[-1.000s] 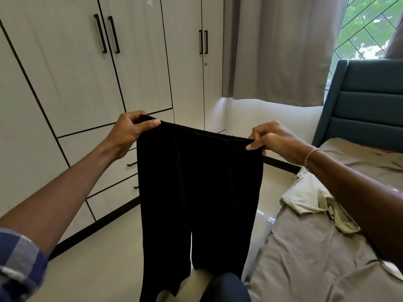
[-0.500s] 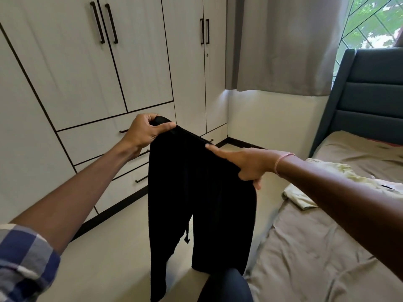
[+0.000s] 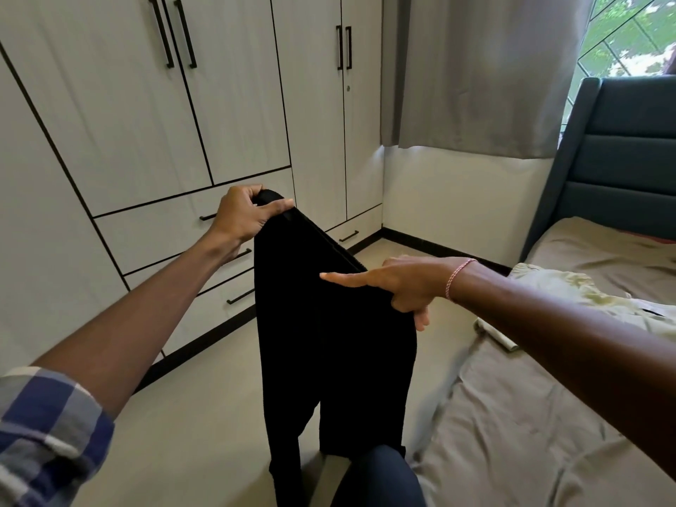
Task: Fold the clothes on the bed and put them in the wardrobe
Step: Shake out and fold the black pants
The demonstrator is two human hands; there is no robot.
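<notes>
Nearest the camera, a rolled blue-and-white checked sleeve (image 3: 44, 433) is covering the left upper arm, and a pair of plain black fabric trousers (image 3: 329, 342) is hanging in the air between the arms, its legs dangling over the pale floor beside the bed with the beige, wrinkled sheet (image 3: 512, 433). The right hand (image 3: 406, 283), wearing a thin pink thread bracelet (image 3: 457, 278) at the wrist, is gripping the nearer end of the waistband: its lower fingers are curling round the cloth, while the index finger (image 3: 344, 279) is lying straight along the top edge, pointing left. Farther out and higher, the left hand (image 3: 243, 214) is clutching the other end of the waistband, fingers wrapping over the bunched corner and thumb pressing along the front. A crumpled pale cream garment (image 3: 570, 298) is lying on the bed behind the right forearm. Beyond the hands, the white wardrobe with black bar handles (image 3: 109, 122) is standing with its doors and drawers closed
</notes>
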